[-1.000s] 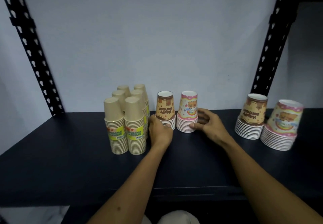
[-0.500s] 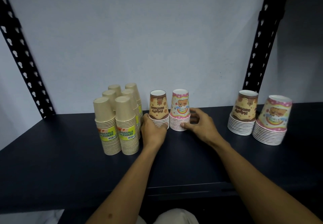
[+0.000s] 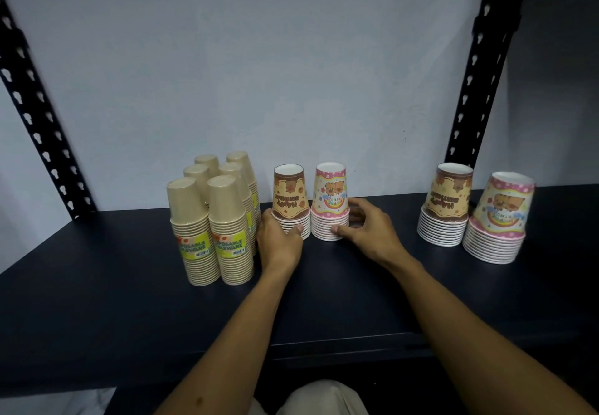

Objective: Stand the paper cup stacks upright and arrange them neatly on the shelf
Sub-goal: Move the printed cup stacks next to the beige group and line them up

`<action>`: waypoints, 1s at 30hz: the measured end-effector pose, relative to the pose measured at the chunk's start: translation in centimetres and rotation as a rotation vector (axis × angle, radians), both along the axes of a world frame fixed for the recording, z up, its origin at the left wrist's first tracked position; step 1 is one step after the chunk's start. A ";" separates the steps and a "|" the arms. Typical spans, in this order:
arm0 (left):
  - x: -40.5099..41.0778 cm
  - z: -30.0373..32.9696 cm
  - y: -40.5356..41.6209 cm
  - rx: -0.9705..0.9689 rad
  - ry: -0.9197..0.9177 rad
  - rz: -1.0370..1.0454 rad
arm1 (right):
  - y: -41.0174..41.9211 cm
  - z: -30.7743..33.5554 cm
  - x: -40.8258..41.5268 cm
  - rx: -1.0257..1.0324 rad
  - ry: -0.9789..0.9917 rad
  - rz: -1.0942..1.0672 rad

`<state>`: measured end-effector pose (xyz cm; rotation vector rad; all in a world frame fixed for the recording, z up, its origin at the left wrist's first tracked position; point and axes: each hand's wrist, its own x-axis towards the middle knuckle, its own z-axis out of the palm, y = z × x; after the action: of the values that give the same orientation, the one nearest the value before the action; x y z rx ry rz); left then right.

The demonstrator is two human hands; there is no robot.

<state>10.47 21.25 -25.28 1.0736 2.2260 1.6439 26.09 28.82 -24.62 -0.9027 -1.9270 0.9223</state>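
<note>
Both hands have kept their grip on the two middle stacks, which look nudged closer to the kraft stacks (image 3: 210,220) than a second ago. Nearest, both forearms reach up over the shelf (image 3: 97,301) edge. Left hand (image 3: 280,242) curls round the base of the brown stack (image 3: 289,200), thumb on its rims. Right hand (image 3: 366,229) pinches the pink stack (image 3: 330,200), just beside it. Far right stand another brown stack (image 3: 445,204) and a tilted pink one (image 3: 497,220), touching

Two bare forearms, no sleeves, hands (image 3: 282,242) unadorned, beige trousers (image 3: 321,398)
</note>
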 end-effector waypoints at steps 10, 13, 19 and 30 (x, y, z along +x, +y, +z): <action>0.0 0.0 0.0 -0.013 -0.016 0.001 | -0.1 0.0 -0.1 -0.003 -0.006 -0.006; 0.0 -0.1 0.0 -0.016 -0.004 -0.001 | -0.1 0.0 0.0 -0.003 -0.009 -0.007; 0.1 0.0 0.0 -0.020 0.033 -0.003 | -0.3 0.1 0.0 0.000 -0.005 -0.013; 1.7 1.0 -1.8 -0.142 0.042 0.020 | -1.6 -0.1 0.6 0.001 -0.153 -0.152</action>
<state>12.13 19.41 -24.29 1.0614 2.3472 1.4578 26.69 27.21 -24.75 -1.1310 -1.9547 0.7824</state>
